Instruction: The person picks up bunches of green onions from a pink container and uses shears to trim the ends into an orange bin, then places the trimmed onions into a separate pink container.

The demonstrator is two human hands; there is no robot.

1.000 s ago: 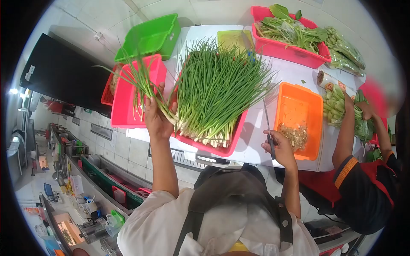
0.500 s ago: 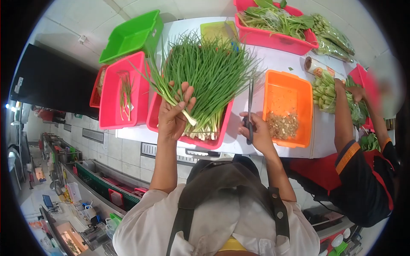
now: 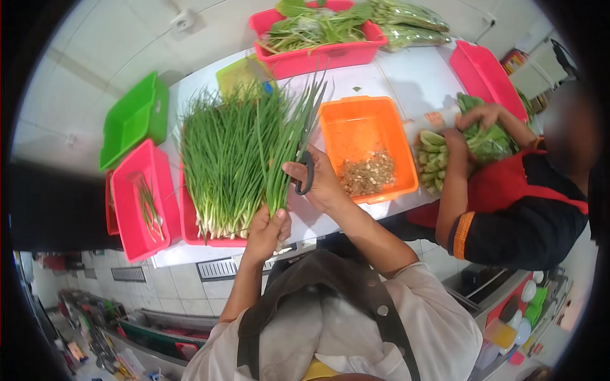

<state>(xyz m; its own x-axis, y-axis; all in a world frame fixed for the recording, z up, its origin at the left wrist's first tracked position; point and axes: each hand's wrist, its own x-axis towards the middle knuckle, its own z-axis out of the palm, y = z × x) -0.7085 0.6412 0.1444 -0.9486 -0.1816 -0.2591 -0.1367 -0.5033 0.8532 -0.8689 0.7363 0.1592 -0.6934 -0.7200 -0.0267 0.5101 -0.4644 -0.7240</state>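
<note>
My left hand [image 3: 268, 230] is closed round the lower stalks of a small bunch of spring onions [image 3: 277, 181], whose green leaves point up and away from me; the white ends show below my fist. In my right hand [image 3: 325, 183] is a pair of black-handled scissors [image 3: 306, 173], blades pointing away and lying alongside the leaves. Just left of the bunch, a pink bin [image 3: 189, 223] is filled with many more spring onions [image 3: 225, 159]. Right of the scissors stands an orange bin [image 3: 365, 109] with brownish root trimmings [image 3: 368, 173] in it.
A pink bin [image 3: 152, 184] with a few thin stalks and a green bin [image 3: 136, 124] stand left. At the back are a yellow-green board [image 3: 238, 75] and a pink bin [image 3: 318, 60] of leafy greens. On the right, a co-worker [image 3: 521, 190] handles green vegetables.
My left hand has brought the bunch down and right, turning it upright. My right hand has moved the scissors left against the leaves. The camera view has shifted right.
</note>
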